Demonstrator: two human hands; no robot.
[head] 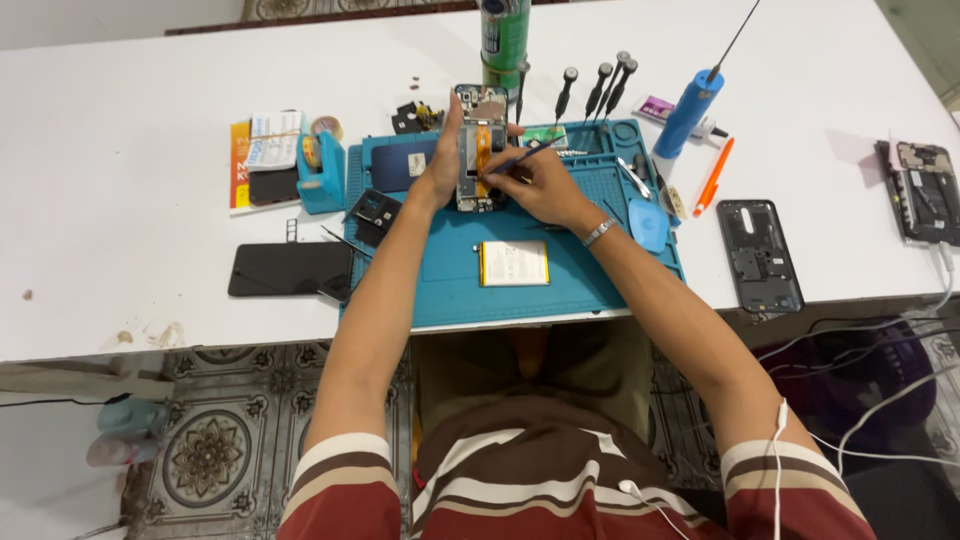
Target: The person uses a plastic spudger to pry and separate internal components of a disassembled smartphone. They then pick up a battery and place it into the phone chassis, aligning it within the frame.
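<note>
An opened phone (479,130) with its back removed lies on the far part of a blue work mat (560,285); an orange ribbon cable runs down its middle. My left hand (444,165) grips the phone's left edge, thumb along its side. My right hand (540,185) holds a thin dark tool (528,153) like a pen, its tip touching the phone's lower half. A wristband sits on my right wrist. A flat battery (514,263) with a white label lies on the mat near me.
Several screwdrivers (598,88) stand behind the mat beside a green can (504,38). A blue bottle (688,110), orange pen (713,176), phone back cover (759,255) and another opened phone (924,190) lie right. A dark screen panel (288,269), blue tape dispenser (322,172) and booklet lie left.
</note>
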